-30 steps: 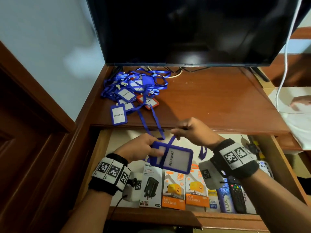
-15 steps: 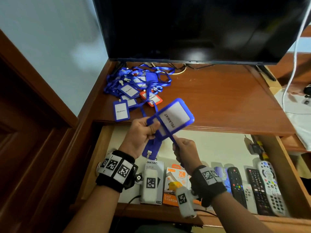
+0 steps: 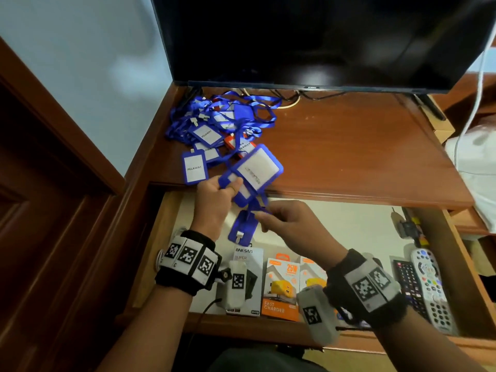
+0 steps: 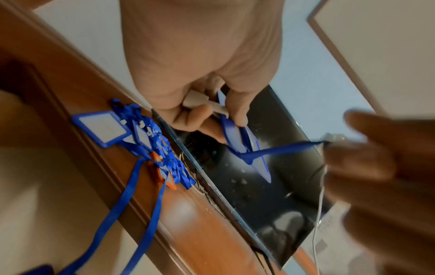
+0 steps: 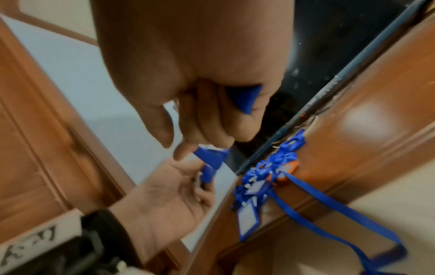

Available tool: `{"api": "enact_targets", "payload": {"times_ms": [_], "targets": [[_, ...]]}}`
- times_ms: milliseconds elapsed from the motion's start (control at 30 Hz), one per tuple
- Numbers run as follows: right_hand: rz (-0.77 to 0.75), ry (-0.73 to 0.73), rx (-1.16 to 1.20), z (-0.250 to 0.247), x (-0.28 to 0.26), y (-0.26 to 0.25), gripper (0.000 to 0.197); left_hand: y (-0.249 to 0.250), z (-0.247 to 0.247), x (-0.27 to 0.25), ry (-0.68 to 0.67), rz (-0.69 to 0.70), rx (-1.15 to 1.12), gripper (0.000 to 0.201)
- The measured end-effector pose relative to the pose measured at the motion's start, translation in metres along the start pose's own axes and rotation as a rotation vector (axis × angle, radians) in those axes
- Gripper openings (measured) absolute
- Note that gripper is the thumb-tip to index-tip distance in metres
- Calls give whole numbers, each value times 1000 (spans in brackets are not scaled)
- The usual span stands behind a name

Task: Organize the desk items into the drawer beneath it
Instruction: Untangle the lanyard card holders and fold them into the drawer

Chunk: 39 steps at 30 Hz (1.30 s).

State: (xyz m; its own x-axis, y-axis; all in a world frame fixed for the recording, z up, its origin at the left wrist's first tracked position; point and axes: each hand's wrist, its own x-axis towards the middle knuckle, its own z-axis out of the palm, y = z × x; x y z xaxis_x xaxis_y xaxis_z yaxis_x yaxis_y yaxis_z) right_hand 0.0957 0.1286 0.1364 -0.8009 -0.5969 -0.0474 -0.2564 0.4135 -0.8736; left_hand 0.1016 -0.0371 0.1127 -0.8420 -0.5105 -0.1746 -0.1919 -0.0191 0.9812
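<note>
My left hand (image 3: 224, 190) grips blue badge holders (image 3: 259, 170) by their lower left corner, above the front edge of the desk (image 3: 349, 157). My right hand (image 3: 271, 214) pinches the blue lanyard strap (image 4: 282, 148) that runs from those holders. Another blue holder (image 3: 241, 226) hangs below them over the open drawer (image 3: 335, 224). A tangled pile of blue lanyards and badges (image 3: 222, 124) lies on the desk's left rear, with one orange holder (image 4: 170, 183) in it. In the right wrist view, strap (image 5: 244, 97) shows inside my curled right fingers.
A black monitor (image 3: 322, 38) stands at the back of the desk. The drawer's front row holds charger boxes (image 3: 281, 288) and remote controls (image 3: 429, 285). A white cable (image 3: 475, 84) hangs at the right over white cloth (image 3: 480, 162). A wooden door panel (image 3: 53, 210) is at the left.
Both hands rose from inside the drawer to the desk's front edge with the badge holders. The holders turned over. My right hand moved from above them to below them, along the strap.
</note>
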Motion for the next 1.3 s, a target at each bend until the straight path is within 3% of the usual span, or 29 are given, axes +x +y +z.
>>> {"api": "enact_targets", "payload": {"times_ms": [67,133,367,533,633,733,833,900,1000,1067,1167,1300], "targets": [[-36,-48,-66,-6,-2,-10,27,-1,0,-3,-98,49,137,13],[-43,-46,-107,-12,0,-12,24,-5,-2,-5,-213,108,308,26],[-24,-83,-136,-24,-1,10,22,-2,-4,-24,-794,174,761,16],[20,-52,-51,-21,-9,23,19,5,-7,-27,-967,45,801,10],[93,-33,190,-21,-7,27,17,5,-14,-25,-1025,29,773,8],[143,-55,382,-15,-4,33,16,3,-25,-24,-977,-11,559,19],[159,-52,516,-7,1,36,20,-2,-33,-22,-860,-23,393,8],[180,-43,603,-2,5,33,10,-3,-35,-23,-763,-29,281,11],[248,24,644,12,10,30,23,-3,-36,-24,-618,-21,109,18],[275,45,647,27,15,24,9,-5,-35,-23,-520,-27,-18,16],[326,48,802,44,24,17,8,-12,-31,-21,-372,-73,-221,29],[334,9,904,56,27,9,16,-18,-31,-20,-314,-125,-447,43]]}}
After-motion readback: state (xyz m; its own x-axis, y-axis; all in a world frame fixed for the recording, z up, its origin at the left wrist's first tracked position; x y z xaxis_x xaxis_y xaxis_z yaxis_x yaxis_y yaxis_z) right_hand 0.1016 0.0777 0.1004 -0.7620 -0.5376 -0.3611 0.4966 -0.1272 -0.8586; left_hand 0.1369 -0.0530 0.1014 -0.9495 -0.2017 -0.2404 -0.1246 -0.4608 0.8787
